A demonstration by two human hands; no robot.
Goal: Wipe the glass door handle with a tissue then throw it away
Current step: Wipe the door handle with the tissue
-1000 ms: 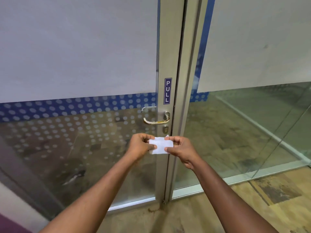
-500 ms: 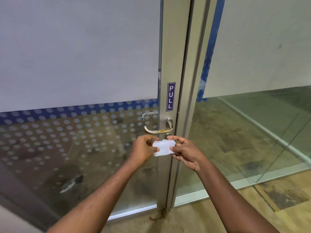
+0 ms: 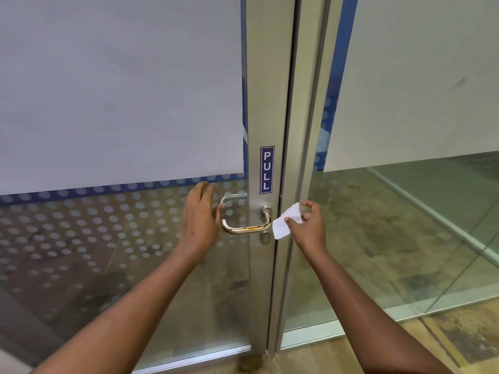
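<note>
A worn metal lever handle [image 3: 247, 228] sticks out from the aluminium frame of the glass door [image 3: 266, 117], just below a blue PULL label [image 3: 267, 169]. My right hand [image 3: 307, 228] pinches a small white tissue [image 3: 285, 221] to the right of the handle's base, close to it but apart. My left hand [image 3: 198, 220] is flat with fingers spread on the dotted glass, right beside the handle's free end, holding nothing.
Frosted film covers the upper glass on both sides. A fixed glass panel [image 3: 405, 211] stands to the right of the door frame. Brown patterned floor [image 3: 445, 336] lies at the bottom right.
My left hand let go of the tissue and moved up-left onto the glass by the handle. My right hand kept the tissue and rose to handle height on the right.
</note>
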